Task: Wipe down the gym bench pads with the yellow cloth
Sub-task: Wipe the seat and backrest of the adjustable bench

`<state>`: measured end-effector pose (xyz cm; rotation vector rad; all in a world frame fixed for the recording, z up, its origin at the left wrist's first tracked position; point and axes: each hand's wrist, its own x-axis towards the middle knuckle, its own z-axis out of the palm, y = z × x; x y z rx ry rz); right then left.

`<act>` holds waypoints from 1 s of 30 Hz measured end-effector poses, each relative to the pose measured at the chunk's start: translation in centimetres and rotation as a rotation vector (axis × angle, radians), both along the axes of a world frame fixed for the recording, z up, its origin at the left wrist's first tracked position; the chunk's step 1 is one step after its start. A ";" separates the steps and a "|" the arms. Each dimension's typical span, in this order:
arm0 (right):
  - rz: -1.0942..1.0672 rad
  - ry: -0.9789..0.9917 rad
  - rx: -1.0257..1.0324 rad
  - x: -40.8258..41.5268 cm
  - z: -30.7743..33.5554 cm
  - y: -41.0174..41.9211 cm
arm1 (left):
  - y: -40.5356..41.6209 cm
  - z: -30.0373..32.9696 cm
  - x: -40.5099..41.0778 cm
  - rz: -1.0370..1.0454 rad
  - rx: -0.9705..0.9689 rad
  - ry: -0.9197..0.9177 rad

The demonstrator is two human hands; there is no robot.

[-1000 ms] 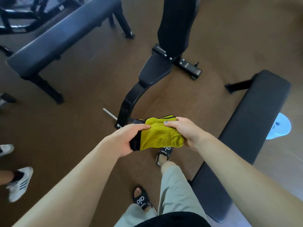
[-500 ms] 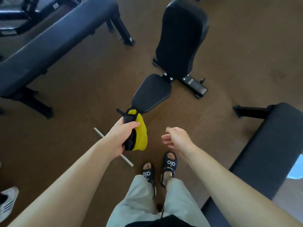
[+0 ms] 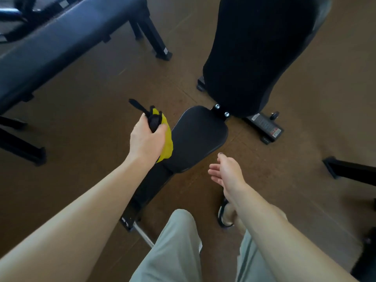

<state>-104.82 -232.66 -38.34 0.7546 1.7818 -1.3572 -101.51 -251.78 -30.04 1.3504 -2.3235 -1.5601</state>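
Brown flooring (image 3: 105, 110) fills the view, with gym benches standing on it. Straight ahead is an adjustable bench: its black seat pad (image 3: 200, 137) lies low, and its black back pad (image 3: 256, 53) rises steeply behind, the top cut off by the frame edge. The left hand (image 3: 147, 140) grips the yellow cloth (image 3: 167, 142), fingers curled round it at the seat pad's left edge; whether the cloth touches the pad cannot be told. Most of the cloth is hidden behind the hand, and a dark part with a black strap sticks out above the knuckles. The right hand (image 3: 225, 169) hangs just off the near right corner of the seat pad, fingers loosely spread, holding nothing. A dark flat bench (image 3: 61, 41) crosses the upper left, its far end out of frame. Another bench frame (image 3: 350, 169) shows only partly at the right edge. Grey trouser legs (image 3: 173, 251) cover the bottom, and a sandalled foot (image 3: 224, 216) is half hidden by the right forearm.
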 end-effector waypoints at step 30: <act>0.435 0.950 0.606 -10.6 -26.1 -3.1 | 1.9 -32.1 -8.5 -1.046 -0.909 -0.158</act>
